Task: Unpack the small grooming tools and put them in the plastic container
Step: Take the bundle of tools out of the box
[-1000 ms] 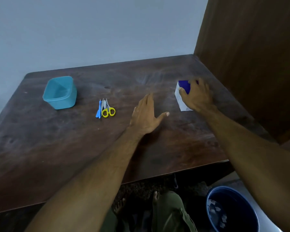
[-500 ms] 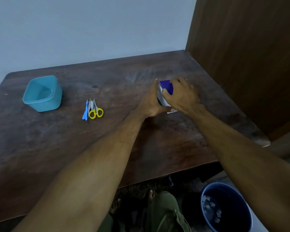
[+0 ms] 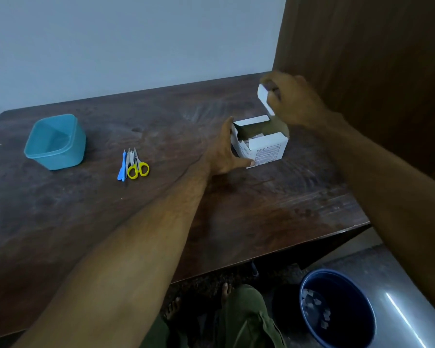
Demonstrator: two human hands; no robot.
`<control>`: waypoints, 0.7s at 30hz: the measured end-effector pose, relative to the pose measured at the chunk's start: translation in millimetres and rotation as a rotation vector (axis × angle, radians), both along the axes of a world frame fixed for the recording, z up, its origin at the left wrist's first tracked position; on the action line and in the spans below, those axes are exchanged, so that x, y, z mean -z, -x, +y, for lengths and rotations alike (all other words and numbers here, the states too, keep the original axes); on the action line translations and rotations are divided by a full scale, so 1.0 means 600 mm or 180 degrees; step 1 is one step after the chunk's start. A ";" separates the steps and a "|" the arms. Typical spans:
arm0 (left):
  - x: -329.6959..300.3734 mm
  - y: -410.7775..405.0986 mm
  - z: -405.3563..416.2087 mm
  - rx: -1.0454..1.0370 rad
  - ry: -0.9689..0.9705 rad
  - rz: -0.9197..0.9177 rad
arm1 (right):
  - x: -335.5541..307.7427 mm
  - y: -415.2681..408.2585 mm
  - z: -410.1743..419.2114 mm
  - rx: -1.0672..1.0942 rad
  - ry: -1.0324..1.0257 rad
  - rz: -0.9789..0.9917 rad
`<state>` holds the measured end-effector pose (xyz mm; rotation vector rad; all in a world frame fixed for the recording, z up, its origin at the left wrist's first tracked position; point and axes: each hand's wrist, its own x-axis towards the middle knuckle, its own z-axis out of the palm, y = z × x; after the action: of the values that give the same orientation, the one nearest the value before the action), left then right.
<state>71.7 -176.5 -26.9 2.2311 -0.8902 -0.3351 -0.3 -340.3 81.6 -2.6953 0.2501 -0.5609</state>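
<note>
A small white cardboard box [image 3: 266,149] stands on the dark wooden table [image 3: 236,209] with its top open; pale contents show inside. My left hand [image 3: 224,151] grips the box's left side. My right hand [image 3: 290,101] holds the box's top flap [image 3: 263,96] lifted up and back. To the left lie yellow-handled scissors [image 3: 137,168], a blue tool [image 3: 121,169] and a metal clipper-like tool [image 3: 130,158], close together. Further left stands the teal plastic container [image 3: 55,141], open and with nothing visible in it.
A brown wooden panel [image 3: 374,71] rises along the table's right side. A pale wall lies behind. Below the front right edge sits a dark blue bin [image 3: 334,310] with paper scraps. My knee and bare feet show under the table.
My left hand came across from the table middle to the box's side. The right hand lifted the flap, and the box top now stands open. The view shifted.
</note>
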 end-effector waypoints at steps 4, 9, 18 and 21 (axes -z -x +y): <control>0.001 0.002 0.001 0.0143 0.0210 0.0098 | -0.016 0.005 -0.006 0.0154 0.1541 0.0140; 0.006 0.003 -0.002 0.0145 0.0407 0.0272 | 0.041 -0.001 0.002 -0.0229 0.2167 0.0626; 0.008 -0.002 0.000 0.0250 0.0527 0.0167 | 0.090 -0.033 0.007 -0.0446 0.0290 0.1300; 0.005 0.000 0.002 0.0218 0.0504 0.0091 | 0.098 -0.040 0.013 -0.0422 0.0351 0.1434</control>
<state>72.0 -175.6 -30.1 2.0497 -0.9462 -0.3161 23.9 -332.6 22.6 -2.8894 0.1584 0.0804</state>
